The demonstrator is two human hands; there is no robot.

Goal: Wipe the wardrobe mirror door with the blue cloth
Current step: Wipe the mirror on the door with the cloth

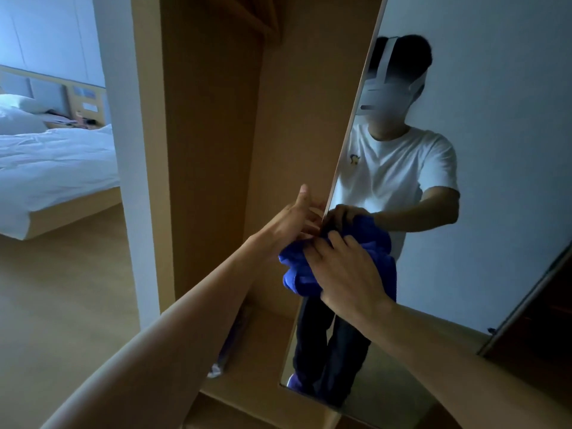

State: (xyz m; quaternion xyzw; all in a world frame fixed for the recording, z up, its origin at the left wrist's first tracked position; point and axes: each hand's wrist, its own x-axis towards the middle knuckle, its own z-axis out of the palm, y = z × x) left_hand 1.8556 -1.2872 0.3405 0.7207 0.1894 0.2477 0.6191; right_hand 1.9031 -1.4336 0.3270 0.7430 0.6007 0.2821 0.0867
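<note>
The right hand (346, 274) presses a bunched blue terry cloth (298, 274) against the left edge of the tall frameless wardrobe mirror door (495, 181), its grip closed on the fabric. The left hand (294, 221), fingers spread and loose, holds that door's edge just above the cloth, beside the tan wooden wardrobe interior (216, 150).

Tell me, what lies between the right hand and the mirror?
The blue cloth lies bunched between the right hand and the mirror, seen in the head view.
</note>
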